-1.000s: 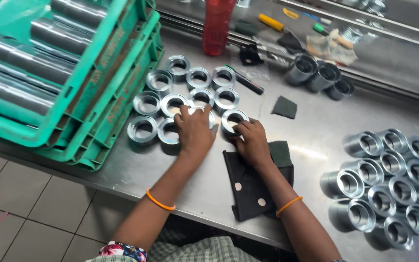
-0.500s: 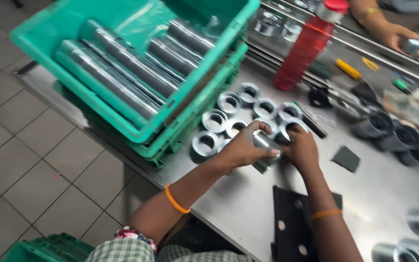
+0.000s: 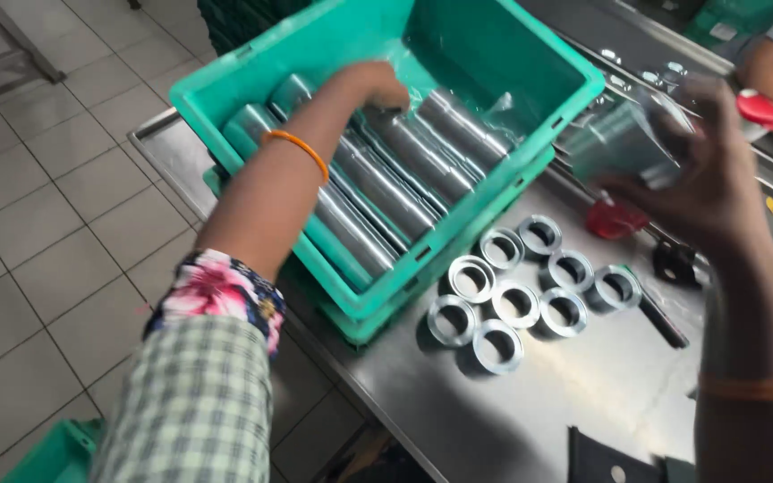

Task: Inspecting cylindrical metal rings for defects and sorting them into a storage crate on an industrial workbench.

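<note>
While half a second ago both hands worked the short steel rings [image 3: 530,286] on the table [image 3: 601,402], now the left hand [image 3: 378,85] dips into the green plastic crate [image 3: 494,188] among long steel cylinders [image 3: 404,170], its fingers hidden so I cannot tell their grip, as the right hand [image 3: 709,170] lifts a blurred steel sleeve [image 3: 624,143], fingers curled around it.

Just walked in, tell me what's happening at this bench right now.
A person stands at a steel table. Their left hand reaches into a green crate of long metal cylinders and rests on them. Their right hand is raised above the table, gripping a blurred metal sleeve. Seven short metal rings stand in a cluster on the table beside the crate. Another person's arm shows at the far right edge.
</note>
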